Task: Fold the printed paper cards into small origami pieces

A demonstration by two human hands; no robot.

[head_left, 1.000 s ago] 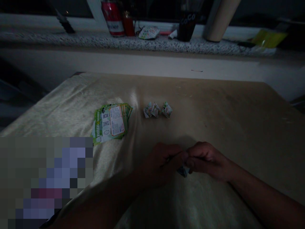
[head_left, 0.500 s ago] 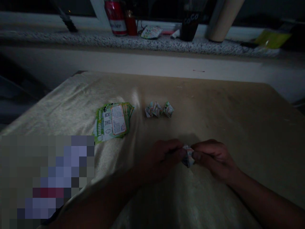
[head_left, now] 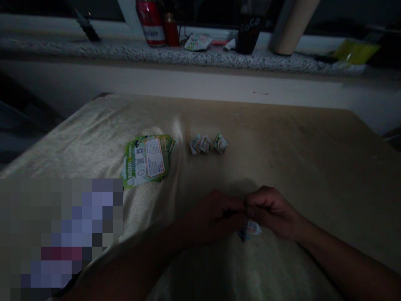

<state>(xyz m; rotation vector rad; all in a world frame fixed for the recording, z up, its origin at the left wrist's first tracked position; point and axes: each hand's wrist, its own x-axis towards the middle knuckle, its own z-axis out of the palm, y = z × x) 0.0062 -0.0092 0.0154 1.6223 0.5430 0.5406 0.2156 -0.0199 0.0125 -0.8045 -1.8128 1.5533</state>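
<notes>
The scene is dim. My left hand (head_left: 216, 215) and my right hand (head_left: 271, 211) meet near the table's front, fingers pinched together on a small folded paper piece (head_left: 249, 230) that hangs just below them. Three small folded paper shapes (head_left: 207, 144) sit in a row on the table (head_left: 313, 150) farther back. A stack of green and white printed leaflets (head_left: 146, 159) lies to the left of them.
A speckled ledge (head_left: 125, 52) runs along the back with a red can (head_left: 151, 23), a small red bottle (head_left: 171, 31), a dark cup (head_left: 247, 31), a cardboard tube (head_left: 293, 25) and a yellow item (head_left: 355, 51). A blurred patch covers the lower left.
The folded paper, held up between the fingertips half a second ago, now hangs lower beneath the joined hands. Both hands have dropped slightly toward me.
</notes>
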